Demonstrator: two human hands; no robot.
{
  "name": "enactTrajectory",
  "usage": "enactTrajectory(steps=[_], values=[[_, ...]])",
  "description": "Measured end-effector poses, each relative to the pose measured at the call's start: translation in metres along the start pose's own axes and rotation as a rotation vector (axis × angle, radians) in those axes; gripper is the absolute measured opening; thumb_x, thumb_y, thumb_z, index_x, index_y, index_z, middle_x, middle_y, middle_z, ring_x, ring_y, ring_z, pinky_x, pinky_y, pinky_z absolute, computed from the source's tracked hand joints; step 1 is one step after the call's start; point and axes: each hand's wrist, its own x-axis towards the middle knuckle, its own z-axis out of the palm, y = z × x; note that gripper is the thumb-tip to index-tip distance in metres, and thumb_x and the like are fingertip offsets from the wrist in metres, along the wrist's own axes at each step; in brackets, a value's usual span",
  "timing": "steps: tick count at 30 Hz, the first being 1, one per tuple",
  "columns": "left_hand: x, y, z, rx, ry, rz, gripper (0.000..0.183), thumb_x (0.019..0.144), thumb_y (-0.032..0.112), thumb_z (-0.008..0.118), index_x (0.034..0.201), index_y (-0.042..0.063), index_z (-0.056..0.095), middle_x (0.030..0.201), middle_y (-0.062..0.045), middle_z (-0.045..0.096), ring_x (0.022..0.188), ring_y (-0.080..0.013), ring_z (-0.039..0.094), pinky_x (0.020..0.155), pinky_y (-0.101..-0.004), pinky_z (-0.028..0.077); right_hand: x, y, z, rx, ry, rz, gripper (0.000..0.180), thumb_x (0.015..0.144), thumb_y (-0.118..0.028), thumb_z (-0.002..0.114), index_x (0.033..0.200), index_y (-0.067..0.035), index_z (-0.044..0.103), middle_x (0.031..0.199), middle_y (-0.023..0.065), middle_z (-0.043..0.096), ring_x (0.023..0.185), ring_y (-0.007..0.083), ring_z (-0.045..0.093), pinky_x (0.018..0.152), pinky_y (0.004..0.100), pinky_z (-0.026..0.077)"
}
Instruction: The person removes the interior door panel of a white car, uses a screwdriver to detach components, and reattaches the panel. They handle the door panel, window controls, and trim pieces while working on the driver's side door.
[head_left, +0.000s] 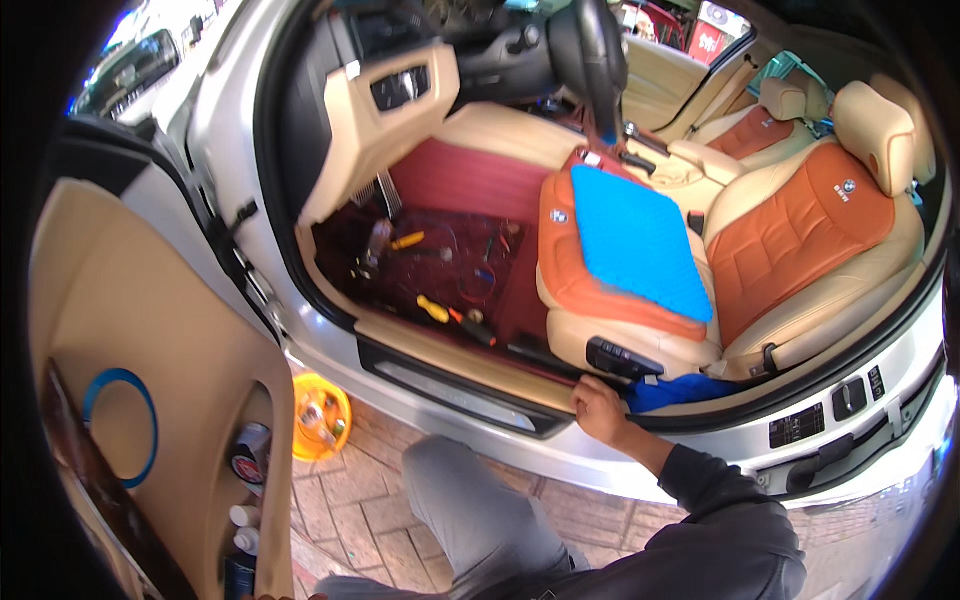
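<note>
My right hand (598, 411) is at the rear of the cream door sill trim (465, 357), its fingers curled over the trim's edge. Just behind it, blue cloth (679, 391) lies low beside the driver's seat. Above the hand is the seat's black adjustment switch panel (622, 360). Only a sliver of my left hand (289, 598) shows at the bottom edge, by the open door; its grip is hidden. On the dark red footwell floor (420, 277) lie a yellow-handled tool (433, 308), an orange-and-black screwdriver-like tool (474, 328) and several small pieces.
The open door panel (172, 285) stands at left, with bottles (246, 536) and a can (250, 454) in its pocket. A yellow basin (322, 416) holding small items sits on the brick paving. A blue cushion (637, 240) covers the seat; the steering wheel (592, 60) overhangs the footwell.
</note>
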Motion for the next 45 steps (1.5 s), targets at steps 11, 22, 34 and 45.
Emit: enactTrajectory(steps=[11,22,34,45], values=[[0.017,-0.019,0.001,-0.152,-0.032,0.127,0.074,0.087,0.029,0.078,0.153,0.013,0.048,0.137,-0.015,0.064,0.114,-0.0376,0.064,0.099,-0.0489,0.05,0.018,-0.01,0.012,-0.177,-0.115,0.239,0.02,0.105,-0.019,0.054,0.092,-0.004,0.058,0.081,0.0239,0.064,0.077,0.0454,0.064,0.069,0.0537,0.051],[0.005,-0.026,-0.01,-0.127,-0.085,-0.005,0.076,0.091,0.04,0.073,0.158,0.019,0.043,0.149,-0.013,0.056,0.126,-0.0379,0.059,0.101,-0.0498,0.05,0.019,-0.008,0.015,-0.272,-0.189,0.168,0.011,0.094,-0.009,0.059,0.085,-0.004,0.055,0.078,0.0223,0.058,0.076,0.0441,0.061,0.068,0.0529,0.049],[0.015,-0.02,0.024,-0.279,-0.012,0.017,0.072,0.084,0.026,0.081,0.147,0.008,0.052,0.124,-0.011,0.068,0.105,-0.0363,0.064,0.082,-0.0485,0.047,-0.008,-0.035,-0.007,-0.141,-0.22,0.354,0.022,0.085,-0.005,0.061,0.107,-0.003,0.058,0.101,0.0207,0.058,0.098,0.0432,0.058,0.083,0.0526,0.049],[-0.032,0.093,0.09,-0.645,-0.16,0.067,0.066,0.093,0.039,0.072,0.148,0.009,0.053,0.12,-0.019,0.069,0.111,-0.038,0.066,0.095,-0.0495,0.051,-0.102,-0.042,-0.17,-0.172,-0.769,0.624,0.028,0.087,-0.012,0.059,0.109,0.004,0.067,0.107,0.0281,0.067,0.106,0.0451,0.062,0.096,0.0507,0.051]])
